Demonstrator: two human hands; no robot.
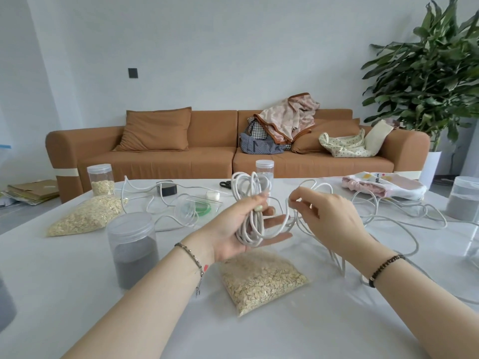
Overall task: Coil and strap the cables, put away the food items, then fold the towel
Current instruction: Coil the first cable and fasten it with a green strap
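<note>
Head view, white table [259, 338]. Left hand [233, 229]: palm up above the middle of the table, fingers laid under a bundle of loops, thumb pressed across them. It grips the wound part of the white cable [250, 203] so the turns cannot spring apart. Right hand [331, 218]: fingertips pinch a single strand of the same cable just beside the bundle, apparently to lead the next turn on. The unwound length trails toward the right edge in loose curves, so coiling looks partly done and strapping not begun. Clear bag [201, 207] holding what seem to be green strap rolls: behind the left hand, likely kept near for the binding. Scissors [225, 184]: toward the far edge. Bag of oats [261, 278]: by the near edge, below the hands. Second bag of oats [85, 216] and oat jar [101, 177]: left side, not yet put away. Jar of grey grains [132, 250]: left of the near bag. Towel [383, 185]: far right corner, crumpled, unfolded.
</note>
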